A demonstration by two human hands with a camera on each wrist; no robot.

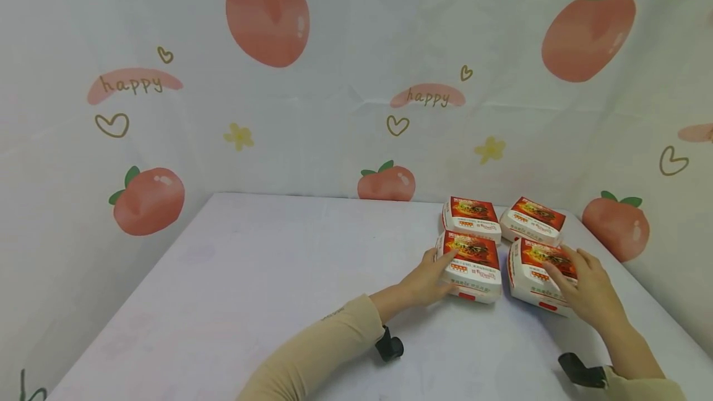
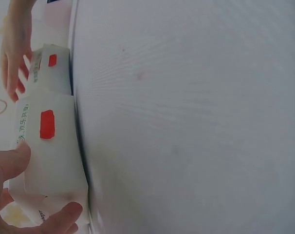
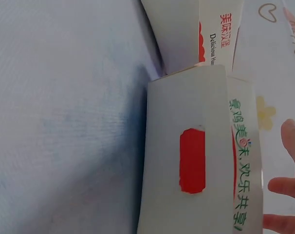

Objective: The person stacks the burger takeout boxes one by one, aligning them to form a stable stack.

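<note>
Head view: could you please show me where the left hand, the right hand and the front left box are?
Left hand (image 1: 426, 281): head view, middle of the hand.
Right hand (image 1: 593, 288): head view, back of the hand.
Front left box (image 1: 473, 271): head view, top of the lid.

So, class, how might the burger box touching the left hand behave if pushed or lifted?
The burger box looks like folded card, so it's probably stiff enough to lift but could dent if squeezed. Its wide, flat-sitting shape suggests sliding on the table rather than rolling. Its closed lid leaves the weight uncertain.
</note>
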